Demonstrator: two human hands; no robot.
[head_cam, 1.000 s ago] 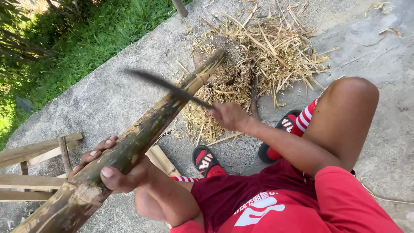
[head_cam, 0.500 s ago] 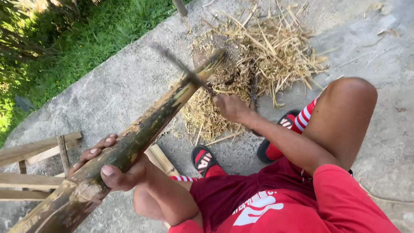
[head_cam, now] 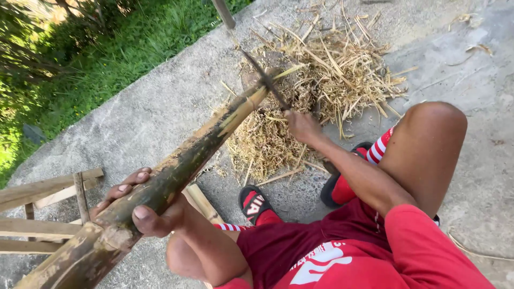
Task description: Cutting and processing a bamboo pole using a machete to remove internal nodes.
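Observation:
A long brown-green bamboo pole [head_cam: 182, 166] slants from the lower left up to the middle. My left hand [head_cam: 142, 206] wraps around its thick lower part. My right hand [head_cam: 302, 126] grips the handle of a dark long-bladed knife [head_cam: 265, 80]. The blade lies against the pole's far tip, where a pale strip is peeling off. Beyond the tip, on the concrete, lies a pile of dry straw-coloured shavings [head_cam: 321, 91]. My bent right knee [head_cam: 433, 128] rises at the right.
Wooden slats of a frame [head_cam: 48, 208] lie at the lower left. Grass [head_cam: 80, 59] borders the concrete slab at the upper left. A thin post [head_cam: 224, 13] stands at the top. My feet wear red sandals [head_cam: 257, 203]. A short bamboo piece [head_cam: 203, 203] lies under the pole.
My right hand swung the knife from left of the pole forward along it to the tip, slicing a strip. The left hand and the pole stayed almost still.

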